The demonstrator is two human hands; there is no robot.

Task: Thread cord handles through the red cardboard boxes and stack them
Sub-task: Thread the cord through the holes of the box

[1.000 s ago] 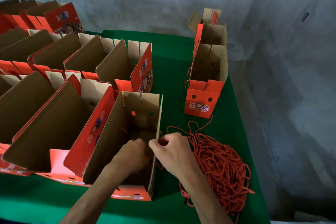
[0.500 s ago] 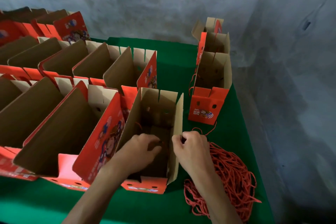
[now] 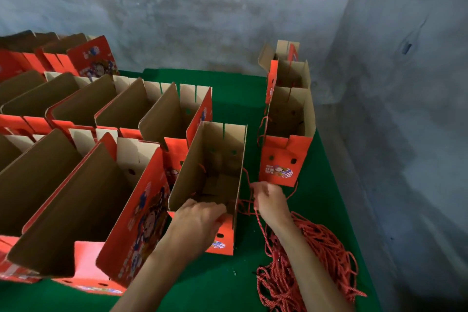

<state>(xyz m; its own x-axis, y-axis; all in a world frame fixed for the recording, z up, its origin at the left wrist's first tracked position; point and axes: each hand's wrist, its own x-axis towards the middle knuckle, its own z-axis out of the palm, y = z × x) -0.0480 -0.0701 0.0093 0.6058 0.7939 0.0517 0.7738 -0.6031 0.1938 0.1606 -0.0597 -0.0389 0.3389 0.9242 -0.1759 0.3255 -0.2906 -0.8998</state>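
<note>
Green felt covers the table (image 3: 228,99), which stands against a mottled grey wall (image 3: 202,7) filling the upper frame. At lower centre stands an open red cardboard box (image 3: 215,167), brown inside, where the left hand (image 3: 200,220) curls its fingers over the near edge, while just right of it the right hand (image 3: 271,200) pinches a red cord (image 3: 244,204) running to the box's side wall. More open boxes (image 3: 83,159) crowd the left half, a nested stack (image 3: 288,119) rises at centre right, and a heap of red cords (image 3: 316,268) lies at lower right.
</note>
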